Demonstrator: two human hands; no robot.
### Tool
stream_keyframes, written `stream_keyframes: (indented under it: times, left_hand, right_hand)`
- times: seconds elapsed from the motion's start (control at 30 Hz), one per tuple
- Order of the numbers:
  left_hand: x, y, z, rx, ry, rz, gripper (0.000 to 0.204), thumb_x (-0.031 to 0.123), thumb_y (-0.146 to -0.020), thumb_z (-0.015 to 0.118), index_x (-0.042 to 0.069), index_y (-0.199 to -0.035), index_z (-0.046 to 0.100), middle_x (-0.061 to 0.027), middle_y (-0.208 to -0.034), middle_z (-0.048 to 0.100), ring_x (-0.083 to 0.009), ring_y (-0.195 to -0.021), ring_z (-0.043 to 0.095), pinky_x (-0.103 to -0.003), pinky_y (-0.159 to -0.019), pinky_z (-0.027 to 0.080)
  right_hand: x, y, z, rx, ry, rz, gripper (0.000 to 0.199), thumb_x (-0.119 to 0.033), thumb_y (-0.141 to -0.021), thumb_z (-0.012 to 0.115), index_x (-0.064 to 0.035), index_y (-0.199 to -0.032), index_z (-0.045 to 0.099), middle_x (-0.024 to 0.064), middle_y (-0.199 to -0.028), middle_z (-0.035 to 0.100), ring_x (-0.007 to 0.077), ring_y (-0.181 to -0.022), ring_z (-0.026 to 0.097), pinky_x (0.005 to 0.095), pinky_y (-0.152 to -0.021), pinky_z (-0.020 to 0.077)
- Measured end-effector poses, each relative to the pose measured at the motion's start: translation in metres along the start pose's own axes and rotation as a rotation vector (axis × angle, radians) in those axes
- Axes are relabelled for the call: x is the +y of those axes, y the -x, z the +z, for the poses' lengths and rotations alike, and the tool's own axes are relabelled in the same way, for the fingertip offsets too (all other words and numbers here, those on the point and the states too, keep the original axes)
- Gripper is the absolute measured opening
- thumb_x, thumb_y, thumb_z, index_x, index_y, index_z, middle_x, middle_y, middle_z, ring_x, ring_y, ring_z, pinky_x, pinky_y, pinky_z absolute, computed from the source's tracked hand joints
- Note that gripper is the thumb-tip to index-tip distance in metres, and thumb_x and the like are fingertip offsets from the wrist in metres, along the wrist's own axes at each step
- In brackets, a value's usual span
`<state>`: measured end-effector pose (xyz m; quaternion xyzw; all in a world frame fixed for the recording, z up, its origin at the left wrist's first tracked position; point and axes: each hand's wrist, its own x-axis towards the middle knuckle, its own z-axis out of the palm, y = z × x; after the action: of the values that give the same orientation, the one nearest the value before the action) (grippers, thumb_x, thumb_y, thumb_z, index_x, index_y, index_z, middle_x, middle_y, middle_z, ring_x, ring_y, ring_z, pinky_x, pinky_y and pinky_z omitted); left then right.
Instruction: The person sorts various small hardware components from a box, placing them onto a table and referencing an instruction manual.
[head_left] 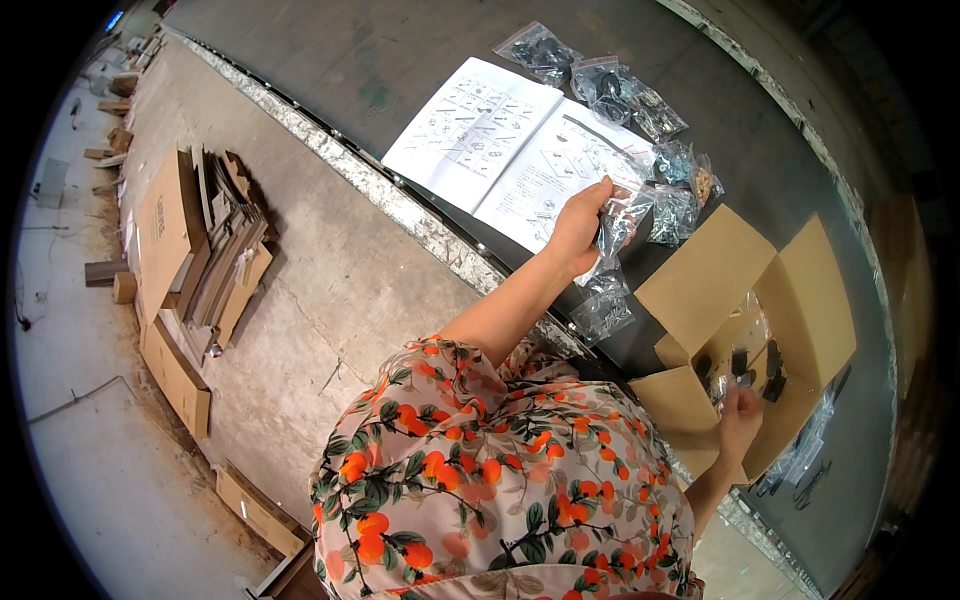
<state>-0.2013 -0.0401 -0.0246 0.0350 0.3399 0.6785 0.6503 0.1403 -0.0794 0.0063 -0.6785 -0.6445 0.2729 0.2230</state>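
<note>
From my remote seat I'm watching the left hand (578, 230) clutching a clear plastic bag (622, 222); a small bag of metal parts (604, 316) is lying just below it, near the table edge (455, 237), where a brushing forearm (510, 303) could be sending it to the floor (420, 280). The right hand (741, 420) is hovering at the near side of the open carton (702, 285); I cannot tell whether its fingers are gripping anything. Dark pieces (773, 372) are lying just beyond them, so careless groping could be jumbling those. More bags (675, 212) are crowding beyond the left hand, and the booklet (515, 150) is lying open beyond it, risking creases from anything dragging across.
</note>
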Motion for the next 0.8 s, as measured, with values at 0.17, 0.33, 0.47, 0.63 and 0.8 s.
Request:
stream_keyframes:
  times: [0.17,0.33,0.47,0.63,0.8]
  left_hand:
    - [-0.003,-0.001,-0.003,0.108,-0.028,0.036,0.032,0.028,-0.088,0.041,0.003,-0.107,0.040,-0.0116,-0.088,0.052,-0.0203,-0.073,0.054,-0.035,-0.062,0.048]
    - [0.000,0.002,-0.001,0.152,-0.078,-0.002,0.052,0.023,-0.086,0.046,0.004,-0.127,0.019,-0.0132,-0.107,0.044,-0.0220,-0.085,0.051,-0.044,-0.068,0.048]
    - [0.002,0.007,0.007,0.037,0.001,0.022,0.068,0.013,-0.079,0.057,0.004,-0.130,0.012,-0.0138,-0.103,0.047,-0.0226,-0.082,0.052,-0.038,-0.066,0.048]
    - [0.003,0.007,0.007,0.015,-0.148,-0.017,0.077,0.004,-0.072,0.063,0.005,-0.131,0.013,-0.0128,-0.093,0.053,-0.0211,-0.077,0.053,-0.030,-0.062,0.045]
    - [-0.001,0.004,0.000,0.060,-0.136,-0.034,0.075,0.000,-0.071,0.061,0.006,-0.130,0.016,-0.0118,-0.091,0.054,-0.0197,-0.075,0.054,-0.029,-0.062,0.043]
  right_hand:
    - [0.008,-0.002,0.001,-0.010,0.015,0.007,0.027,-0.023,-0.080,0.055,-0.0006,-0.066,0.051,-0.0016,-0.050,0.042,0.0047,-0.048,0.038,0.0219,-0.043,0.0286]
    - [0.006,-0.002,0.000,-0.020,0.021,0.016,0.026,-0.023,-0.080,0.055,-0.0004,-0.066,0.052,-0.0013,-0.050,0.043,0.0051,-0.047,0.039,0.0220,-0.043,0.0291]
    - [0.002,-0.003,0.003,0.011,0.022,0.022,0.033,-0.025,-0.080,0.056,0.0013,-0.062,0.049,-0.0008,-0.048,0.039,0.0055,-0.048,0.034,0.0233,-0.043,0.0277]
    - [0.001,-0.002,0.003,0.005,-0.011,0.027,0.032,-0.025,-0.081,0.056,0.0006,-0.063,0.050,-0.0007,-0.048,0.040,0.0052,-0.047,0.035,0.0229,-0.042,0.0278]
    - [0.004,-0.004,0.001,-0.015,0.024,0.040,0.030,-0.026,-0.080,0.055,-0.0008,-0.064,0.052,-0.0013,-0.049,0.043,0.0049,-0.048,0.039,0.0222,-0.044,0.0296]
